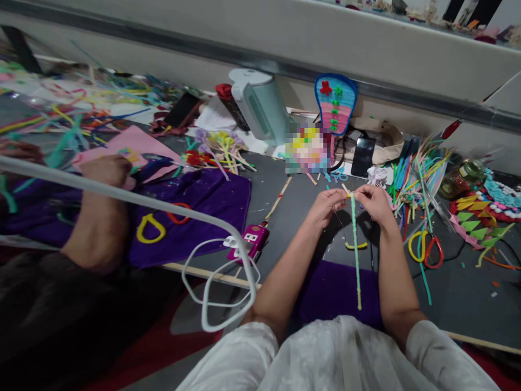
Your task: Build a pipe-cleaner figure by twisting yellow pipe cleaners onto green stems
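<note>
Over the purple cloth [336,293], the green pipe cleaner [355,239] was pinched at its top by left grip [345,199] and right grip [356,194]; probably light and bendable, it was best held there.

head view: head-worn, faces forward and down
tabletop [266,176]: seen from above
left hand [328,207], right hand [373,202]: near, right of centre
wall [195,27]: farther, across top

The worktop [285,209] holds one kettle [266,111], one power strip [251,242], one glass jar [464,176], two yellow loop handles [140,231] and two red loop handles [441,252].
</note>
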Motion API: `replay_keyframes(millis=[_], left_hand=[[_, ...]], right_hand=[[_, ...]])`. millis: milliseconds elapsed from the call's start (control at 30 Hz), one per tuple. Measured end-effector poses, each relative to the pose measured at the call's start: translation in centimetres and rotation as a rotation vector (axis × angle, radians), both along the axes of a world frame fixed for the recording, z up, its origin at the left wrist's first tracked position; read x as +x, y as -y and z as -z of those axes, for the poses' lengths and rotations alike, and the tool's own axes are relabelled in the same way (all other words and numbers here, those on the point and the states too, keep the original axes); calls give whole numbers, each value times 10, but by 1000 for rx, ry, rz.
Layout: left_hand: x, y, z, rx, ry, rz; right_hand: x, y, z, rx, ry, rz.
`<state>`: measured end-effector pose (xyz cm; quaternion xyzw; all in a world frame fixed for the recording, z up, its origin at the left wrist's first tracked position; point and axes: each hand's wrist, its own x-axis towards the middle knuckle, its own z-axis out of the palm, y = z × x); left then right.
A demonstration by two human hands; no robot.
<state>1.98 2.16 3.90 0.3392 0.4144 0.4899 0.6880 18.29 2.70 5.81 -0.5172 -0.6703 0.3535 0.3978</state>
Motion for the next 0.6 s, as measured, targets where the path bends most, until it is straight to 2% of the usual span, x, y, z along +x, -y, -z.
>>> replay_keyframes(millis=[267,400,600], left_hand=[[-6,2,-8,333,-240,21],[-8,0,-11,358,-250,47],[-7,-4,-8,379,-223,61]], right_hand=[[2,-2,-3,-106,-117,-50],[3,-3,-2,-101,-136,-41],[3,-4,0,-105,-127,-23]])
